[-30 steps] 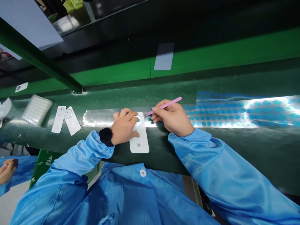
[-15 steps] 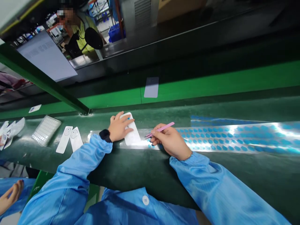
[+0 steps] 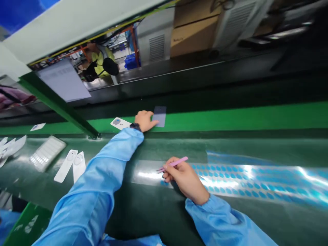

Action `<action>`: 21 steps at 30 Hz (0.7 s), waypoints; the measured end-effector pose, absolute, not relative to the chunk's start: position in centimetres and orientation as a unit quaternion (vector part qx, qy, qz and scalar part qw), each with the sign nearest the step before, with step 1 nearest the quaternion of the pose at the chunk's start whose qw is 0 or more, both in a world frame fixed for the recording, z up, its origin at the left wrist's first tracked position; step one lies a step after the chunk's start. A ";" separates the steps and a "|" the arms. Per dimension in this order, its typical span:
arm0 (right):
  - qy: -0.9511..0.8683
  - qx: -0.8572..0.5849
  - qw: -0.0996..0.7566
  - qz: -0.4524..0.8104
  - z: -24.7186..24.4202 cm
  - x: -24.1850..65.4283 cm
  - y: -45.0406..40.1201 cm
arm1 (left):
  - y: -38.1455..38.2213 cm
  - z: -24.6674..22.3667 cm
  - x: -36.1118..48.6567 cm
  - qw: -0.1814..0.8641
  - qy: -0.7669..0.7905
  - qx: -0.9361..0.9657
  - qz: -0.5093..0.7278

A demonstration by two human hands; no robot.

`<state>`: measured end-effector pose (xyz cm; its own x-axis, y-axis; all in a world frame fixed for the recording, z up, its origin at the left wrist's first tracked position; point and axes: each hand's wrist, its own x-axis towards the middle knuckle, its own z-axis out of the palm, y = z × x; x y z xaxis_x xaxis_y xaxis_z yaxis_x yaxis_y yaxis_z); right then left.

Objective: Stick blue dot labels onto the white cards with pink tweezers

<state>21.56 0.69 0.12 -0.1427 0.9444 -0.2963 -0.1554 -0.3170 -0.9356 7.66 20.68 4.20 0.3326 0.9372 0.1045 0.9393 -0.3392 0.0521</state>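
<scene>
My left hand (image 3: 145, 120) reaches over the green ledge with thumb and fingers apart, at the left edge of a pale grey-white rectangular panel (image 3: 160, 117). Whether it touches that panel I cannot tell. Just left of the wrist, a white phone-back-shaped panel (image 3: 120, 123) with a round grey patch and a small blue dot lies on the ledge. In my right hand (image 3: 186, 179) are pink tweezers (image 3: 176, 163), tips pointing left above the clear end of a film strip (image 3: 147, 173). Rows of blue oval stickers (image 3: 222, 176) cover the strip to the right.
Two white panels (image 3: 66, 166) with round markings lie at the left, near a clear tray (image 3: 47, 153). A green post (image 3: 61, 106) rises from the table there. Another blue-patterned film (image 3: 230, 159) lies behind the strip. Beyond the ledge sits a person in yellow (image 3: 104, 61).
My left hand has moved from the white panel on the strip up to the ledge. A white panel now lies on the ledge beside that wrist. My right hand keeps the tweezers; the view has tilted up.
</scene>
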 end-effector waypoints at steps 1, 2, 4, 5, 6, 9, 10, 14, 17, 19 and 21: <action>-0.396 -0.498 0.430 0.641 0.1 21.7 0.7 | 20.9 3.8 9.3 -0.005 -0.579 -0.813 -0.052; -0.394 -0.499 0.431 0.640 0.0 21.8 0.6 | 21.3 3.6 10.6 -0.019 -0.586 -0.809 -0.045; -0.392 -0.499 0.429 0.643 0.0 22.0 0.6 | 22.1 3.3 12.5 -0.039 -0.597 -0.800 -0.038; -0.391 -0.497 0.425 0.647 0.0 22.1 0.6 | 22.3 3.3 13.1 -0.045 -0.600 -0.798 -0.035; -0.392 -0.496 0.421 0.651 0.0 22.2 0.6 | 22.5 3.4 13.3 -0.050 -0.599 -0.798 -0.033; -0.391 -0.490 0.414 0.660 0.0 22.2 0.6 | 22.4 3.6 13.2 -0.050 -0.586 -0.809 -0.030; -0.390 -0.489 0.416 0.660 0.0 22.1 0.7 | 22.3 3.7 13.0 -0.046 -0.580 -0.813 -0.031; -0.376 -0.488 0.432 0.659 0.1 21.9 0.8 | 21.9 4.9 11.5 -0.020 -0.577 -0.815 -0.050; -0.365 -0.480 0.441 0.665 0.5 21.7 0.8 | 21.6 6.6 9.5 -0.002 -0.596 -0.799 -0.081; -0.357 -0.477 0.450 0.665 0.6 21.6 0.8 | 21.1 7.7 7.7 0.008 -0.615 -0.782 -0.107; -0.347 -0.472 0.461 0.666 0.7 21.6 0.9 | 19.7 8.3 5.6 0.015 -0.630 -0.765 -0.136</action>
